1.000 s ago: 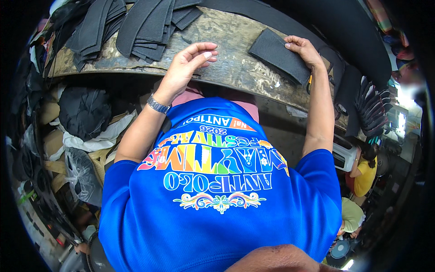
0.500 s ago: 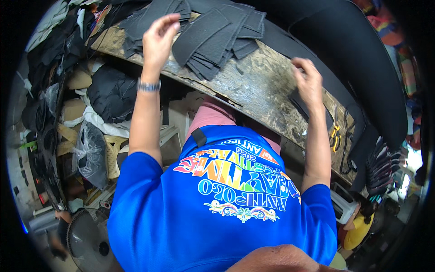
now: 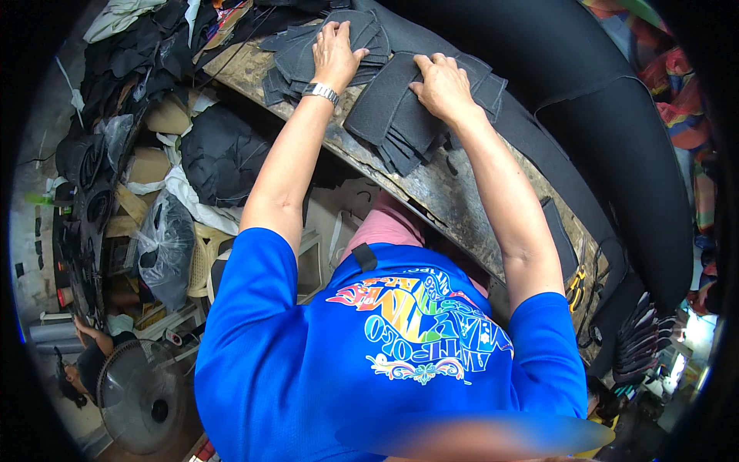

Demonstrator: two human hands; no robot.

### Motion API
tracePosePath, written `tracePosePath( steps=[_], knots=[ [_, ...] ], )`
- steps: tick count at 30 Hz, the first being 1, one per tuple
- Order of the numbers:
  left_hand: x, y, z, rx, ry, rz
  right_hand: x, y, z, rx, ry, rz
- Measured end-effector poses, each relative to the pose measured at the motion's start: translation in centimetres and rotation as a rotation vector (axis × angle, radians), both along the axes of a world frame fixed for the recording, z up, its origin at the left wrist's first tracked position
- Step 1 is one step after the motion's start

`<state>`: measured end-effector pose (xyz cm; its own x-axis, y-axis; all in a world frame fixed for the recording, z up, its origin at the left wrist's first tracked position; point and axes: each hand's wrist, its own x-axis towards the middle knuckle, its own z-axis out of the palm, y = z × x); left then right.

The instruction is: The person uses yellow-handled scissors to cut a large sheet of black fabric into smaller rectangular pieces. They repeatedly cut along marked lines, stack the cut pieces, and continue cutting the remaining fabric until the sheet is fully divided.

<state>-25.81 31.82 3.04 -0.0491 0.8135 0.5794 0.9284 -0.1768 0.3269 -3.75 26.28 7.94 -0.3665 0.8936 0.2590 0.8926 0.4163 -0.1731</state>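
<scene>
Two loose piles of black fabric pieces lie at the far side of a worn wooden table (image 3: 481,202). My left hand (image 3: 336,58) rests on the left pile (image 3: 296,65), fingers spread on its top pieces. On the right pile (image 3: 382,104) lies my right hand (image 3: 445,86), its fingers apart and touching the upper piece near its right edge. The pieces are flat, dark and roughly rectangular with rounded ends, and they overlap like a fan. A metal-banded watch (image 3: 321,92) is on my left wrist.
A large black roll of material (image 3: 570,54) runs behind the table. Yellow-handled cutters (image 3: 575,289) lie at the table's right end. Below left are a plastic bag (image 3: 167,246), a fan (image 3: 142,396) and a person (image 3: 96,350). Stacked dark pieces (image 3: 643,339) stand at far right.
Both hands, raised above the table before, have come down onto the black piles. My right hand has swung left and away from me; my left hand has moved right.
</scene>
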Motion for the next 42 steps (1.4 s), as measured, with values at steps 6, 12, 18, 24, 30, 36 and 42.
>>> tracePosePath(
  steps=[6, 12, 18, 24, 30, 36, 42],
  knots=[
    [0.2, 1.3, 0.5, 0.018, 0.107, 0.117, -1.3, 1.6, -0.1, -0.048, 0.076, -0.160],
    [0.7, 3.7, 0.4, -0.139, 0.248, 0.216, -3.0, 3.4, -1.7, 0.035, -0.057, -0.214],
    [-1.6, 4.9, -1.1, 0.059, 0.182, 0.041, -3.8, 2.3, -1.2, 0.042, 0.510, -0.149],
    [-3.0, -0.3, 4.9, 0.284, -0.129, -0.155, 3.4, -8.5, 1.8, -0.046, 1.340, 0.065],
    [0.0, -8.0, 6.5, 0.368, -0.341, -0.398, 10.7, -24.1, -3.6, -0.138, 1.575, -0.450],
    [4.9, -11.8, -0.9, 0.138, -0.167, -0.756, 15.1, -30.7, -4.3, -0.906, 1.225, -0.782],
    [6.9, -12.8, -3.2, 0.102, -0.214, -0.722, 13.5, -27.0, -2.3, -0.631, 0.575, -0.473]
  ],
)
